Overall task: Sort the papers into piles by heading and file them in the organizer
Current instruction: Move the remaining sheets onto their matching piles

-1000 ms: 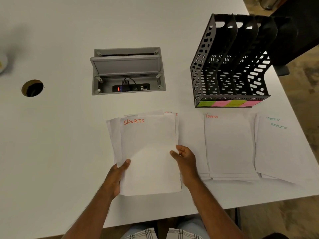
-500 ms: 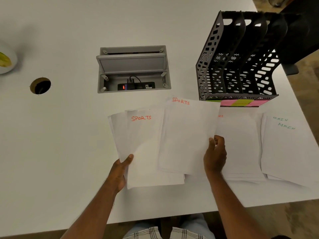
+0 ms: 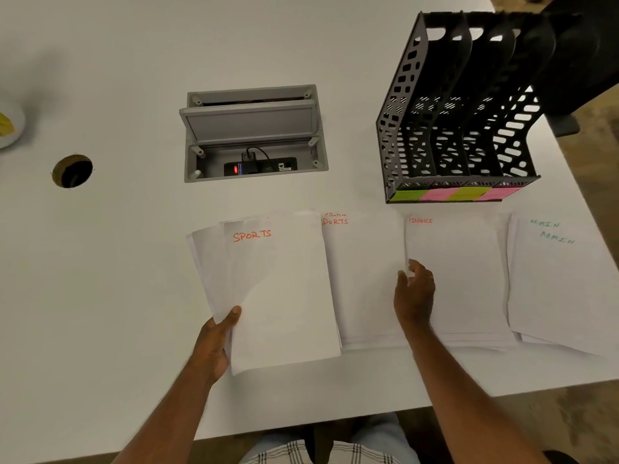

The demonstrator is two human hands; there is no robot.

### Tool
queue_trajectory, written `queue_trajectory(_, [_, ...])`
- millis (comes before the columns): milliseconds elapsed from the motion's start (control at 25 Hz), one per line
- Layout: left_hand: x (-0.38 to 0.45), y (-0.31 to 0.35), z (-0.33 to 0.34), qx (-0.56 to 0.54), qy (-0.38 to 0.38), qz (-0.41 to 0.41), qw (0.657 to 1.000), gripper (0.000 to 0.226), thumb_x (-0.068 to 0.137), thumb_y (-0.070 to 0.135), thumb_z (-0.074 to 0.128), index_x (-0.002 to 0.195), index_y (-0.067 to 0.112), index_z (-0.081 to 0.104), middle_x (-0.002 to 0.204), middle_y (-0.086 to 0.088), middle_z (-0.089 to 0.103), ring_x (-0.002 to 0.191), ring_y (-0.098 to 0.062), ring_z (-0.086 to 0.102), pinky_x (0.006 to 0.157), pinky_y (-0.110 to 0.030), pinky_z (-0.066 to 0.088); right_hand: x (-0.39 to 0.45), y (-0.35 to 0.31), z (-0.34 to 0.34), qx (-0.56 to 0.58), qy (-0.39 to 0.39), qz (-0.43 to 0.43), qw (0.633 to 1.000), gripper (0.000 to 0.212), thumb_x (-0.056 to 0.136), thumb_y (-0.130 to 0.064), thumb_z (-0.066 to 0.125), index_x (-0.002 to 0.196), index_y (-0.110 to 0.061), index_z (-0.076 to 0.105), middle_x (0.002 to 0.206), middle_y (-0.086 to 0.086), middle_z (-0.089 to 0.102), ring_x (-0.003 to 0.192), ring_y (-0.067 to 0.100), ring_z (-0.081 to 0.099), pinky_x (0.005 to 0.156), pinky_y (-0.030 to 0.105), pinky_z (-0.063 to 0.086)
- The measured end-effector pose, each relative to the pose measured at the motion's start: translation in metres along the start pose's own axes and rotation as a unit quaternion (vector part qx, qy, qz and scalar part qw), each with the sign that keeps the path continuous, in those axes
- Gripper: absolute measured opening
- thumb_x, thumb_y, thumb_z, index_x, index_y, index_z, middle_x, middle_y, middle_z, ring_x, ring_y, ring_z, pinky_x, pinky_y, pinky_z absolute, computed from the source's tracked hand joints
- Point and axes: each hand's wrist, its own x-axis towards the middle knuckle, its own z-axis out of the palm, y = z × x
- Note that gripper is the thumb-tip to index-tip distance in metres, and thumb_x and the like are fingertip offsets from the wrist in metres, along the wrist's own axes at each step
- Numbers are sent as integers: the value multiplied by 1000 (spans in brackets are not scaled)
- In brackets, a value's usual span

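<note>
Gripping unsorted stack (image 3: 281, 296), left fingers (image 3: 231, 316) beneath

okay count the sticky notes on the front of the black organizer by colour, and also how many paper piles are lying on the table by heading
Green sticky notes: 2
Pink sticky notes: 2
Sports pile: 1
Finance pile: 1
Admin pile: 1
Total: 4 notes on the organizer, 3 piles on the table. The fanned stack gripped in the left hand is not counted.
</note>
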Motion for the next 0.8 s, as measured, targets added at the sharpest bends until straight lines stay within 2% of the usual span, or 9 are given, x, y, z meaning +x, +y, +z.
queue_trajectory(160, [-3,-1,9,-7,-7,-5,1000,25,94,19,68,119,15,65,122,-12,71,111,-31,67,97,-44,49,-16,-8,6,-6,4,2,1000,38,94,-18,65,131,-11,57,131,15,57,119,34,58,95,51,53])
queue_trajectory(240, [-4,-1,12,-7,-7,-5,1000,30,94,19,67,123,14,63,124,-13,70,113,-33,65,100,-46,49,-13,-6,7,-34,2,48,998,51,92,-27,68,137,-11,51,137,17,54,124,37,52,98,54,50])
queue_trajectory(320, [-3,0,10,-15,-7,-1,1000,32,94,18,66,126,14,63,125,-12,70,116,-33,64,103,-48,47,-7,-3,6,-81,-34,80,993,69,88,-41,71,144,-10,44,142,18,49,129,39,46,99,55,47])
queue_trajectory(440, [0,-1,-1,-36,-2,0,999,34,96,17,65,129,14,62,130,-11,68,120,-32,63,110,-52,43,-5,-1,9,-192,-87,39,977,89,80,-58,73,147,-9,39,144,17,45,130,38,43,95,52,47])
queue_trajectory(520, [1,-2,-8,-47,4,-3,999,39,96,17,64,134,13,59,133,-11,67,122,-31,61,112,-53,41,-3,-1,12,-212,-91,27,973,93,76,-60,76,145,-10,40,141,16,46,128,37,43,93,51,49])
queue_trajectory(680, [1,-5,-17,-48,24,-2,999,44,96,17,64,139,11,56,135,-12,65,123,-32,60,112,-52,41,-2,-4,16,-168,-55,33,984,84,68,-51,86,131,-10,49,130,15,54,119,36,51,86,50,51])
queue_trajectory(800, [2,-6,-17,-45,30,-1,999,47,95,18,66,140,11,56,133,-12,66,122,-32,61,107,-48,44,-5,-3,19,-171,-2,-14,985,51,78,-35,82,114,-10,57,115,13,60,106,35,57,79,46,50])
